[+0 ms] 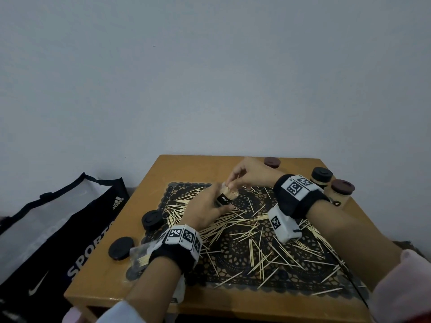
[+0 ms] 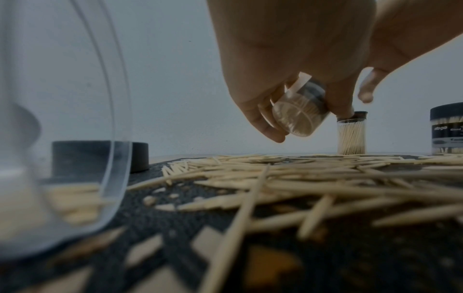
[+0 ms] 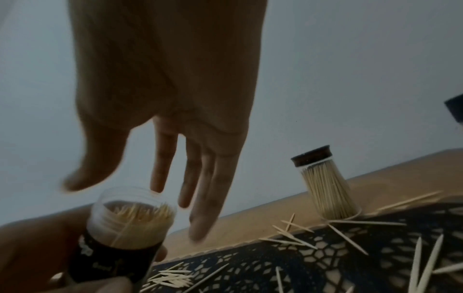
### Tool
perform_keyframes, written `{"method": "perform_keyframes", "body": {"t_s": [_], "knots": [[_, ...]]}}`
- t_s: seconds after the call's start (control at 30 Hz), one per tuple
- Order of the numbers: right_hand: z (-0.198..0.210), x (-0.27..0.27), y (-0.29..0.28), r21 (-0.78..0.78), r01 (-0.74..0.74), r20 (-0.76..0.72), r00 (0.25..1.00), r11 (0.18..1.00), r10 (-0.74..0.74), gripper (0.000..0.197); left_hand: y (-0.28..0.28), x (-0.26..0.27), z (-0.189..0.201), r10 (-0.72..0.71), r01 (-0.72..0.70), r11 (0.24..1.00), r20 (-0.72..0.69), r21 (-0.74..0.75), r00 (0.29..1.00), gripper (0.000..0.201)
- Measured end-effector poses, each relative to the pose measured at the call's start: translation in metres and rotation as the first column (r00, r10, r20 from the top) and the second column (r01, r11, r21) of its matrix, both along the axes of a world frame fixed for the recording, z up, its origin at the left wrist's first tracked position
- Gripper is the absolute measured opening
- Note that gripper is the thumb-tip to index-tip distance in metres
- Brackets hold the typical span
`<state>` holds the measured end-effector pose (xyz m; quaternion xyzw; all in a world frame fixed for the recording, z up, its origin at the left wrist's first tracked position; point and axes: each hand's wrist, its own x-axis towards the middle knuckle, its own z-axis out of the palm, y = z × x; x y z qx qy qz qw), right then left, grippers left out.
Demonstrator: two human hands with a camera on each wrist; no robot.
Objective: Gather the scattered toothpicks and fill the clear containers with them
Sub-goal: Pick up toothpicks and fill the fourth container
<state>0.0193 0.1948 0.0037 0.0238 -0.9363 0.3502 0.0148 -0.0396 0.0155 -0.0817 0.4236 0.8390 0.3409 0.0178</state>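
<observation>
My left hand [image 1: 215, 203] grips a clear container [image 1: 227, 197] with a black label, tilted above the black lace mat [image 1: 233, 266]. It is packed with toothpicks and has no lid, as the right wrist view shows [image 3: 125, 224]. My right hand [image 1: 234, 183] hovers just over the container's mouth; its fingers [image 3: 200, 208] hang straight with the thumb apart, holding nothing. In the left wrist view the container [image 2: 298, 117] sits between my curled left fingers [image 2: 263, 123]. Loose toothpicks [image 1: 256, 238] lie scattered across the mat.
Two capped, filled containers [image 1: 321, 178] [image 1: 341, 190] stand at the table's back right, a third with a brown lid [image 1: 272, 162] behind. Two black lids [image 1: 152, 220] [image 1: 121, 248] lie left. A clear container [image 1: 140, 255] lies by my left wrist. A bag [image 1: 58, 229] stands on the floor.
</observation>
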Motion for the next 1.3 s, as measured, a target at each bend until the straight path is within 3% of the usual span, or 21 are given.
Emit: {"method": "perform_keyframes", "body": {"t_s": [0.13,0.2,0.27,0.33,0.4,0.47,0.53,0.77,0.9,1.0,1.07,1.13,1.23,1.3], "knots": [[0.001,0.004,-0.006,-0.009,0.069,-0.016,0.997,0.998,-0.069,0.023,-0.001,0.003,0.003,0.043,-0.043,0.999,-0.031,0.015,0.999,0.039],[-0.001,0.008,-0.011,-0.094,0.028,0.129,0.991,0.995,-0.015,0.045,-0.001,0.004,0.004,0.045,-0.045,0.999,-0.035,0.026,0.998,0.046],[-0.002,0.013,-0.015,-0.186,0.025,0.207,0.978,0.982,0.014,0.052,0.0,0.006,0.006,0.053,-0.051,0.998,-0.05,0.035,0.997,0.05],[-0.005,0.013,-0.016,-0.252,0.093,0.125,0.99,0.963,-0.063,0.047,-0.001,0.005,0.006,0.069,-0.066,0.996,-0.061,0.053,0.996,0.065],[-0.006,0.014,-0.013,-0.201,0.184,0.018,0.983,0.962,-0.184,0.047,-0.002,0.003,0.005,0.101,-0.095,0.993,-0.091,0.063,0.991,0.082],[-0.006,0.017,-0.01,-0.201,0.193,0.041,0.981,0.96,-0.189,0.05,-0.003,0.001,0.003,0.106,-0.098,0.993,-0.113,0.072,0.988,0.089],[-0.007,0.019,-0.009,-0.274,0.169,0.121,0.983,0.947,-0.14,0.053,-0.002,0.001,0.003,0.084,-0.075,0.995,-0.133,0.068,0.988,0.088],[-0.01,0.02,-0.012,-0.323,0.161,0.145,0.982,0.933,-0.12,0.056,-0.001,-0.001,0.002,0.062,-0.038,0.994,-0.249,0.099,0.967,0.075],[-0.015,0.016,-0.015,-0.47,0.149,0.155,0.984,0.87,-0.085,0.056,-0.004,-0.003,0.001,0.181,-0.136,0.979,-0.34,0.152,0.923,0.054],[-0.022,0.011,-0.019,-0.259,0.141,0.175,0.98,0.956,-0.097,0.06,-0.007,-0.007,0.002,0.379,-0.335,0.924,-0.313,0.187,0.871,0.052],[-0.03,0.009,-0.026,0.039,0.008,0.235,0.972,0.999,-0.017,0.068,-0.007,-0.008,0.002,0.465,-0.43,0.885,-0.3,0.179,0.833,0.054],[-0.041,0.007,-0.039,0.25,-0.172,0.295,0.951,0.953,0.094,0.082,-0.008,-0.008,0.002,0.491,-0.46,0.871,-0.312,0.171,0.813,0.055],[-0.055,0.002,-0.053,0.282,-0.278,0.32,0.93,0.918,0.183,0.095,-0.007,-0.007,0.002,0.507,-0.483,0.862,-0.294,0.157,0.81,0.056],[-0.06,0.0,-0.056,0.357,-0.289,0.289,0.938,0.888,0.189,0.089,-0.007,-0.008,0.002,0.501,-0.486,0.864,-0.296,0.13,0.813,0.057]]}}
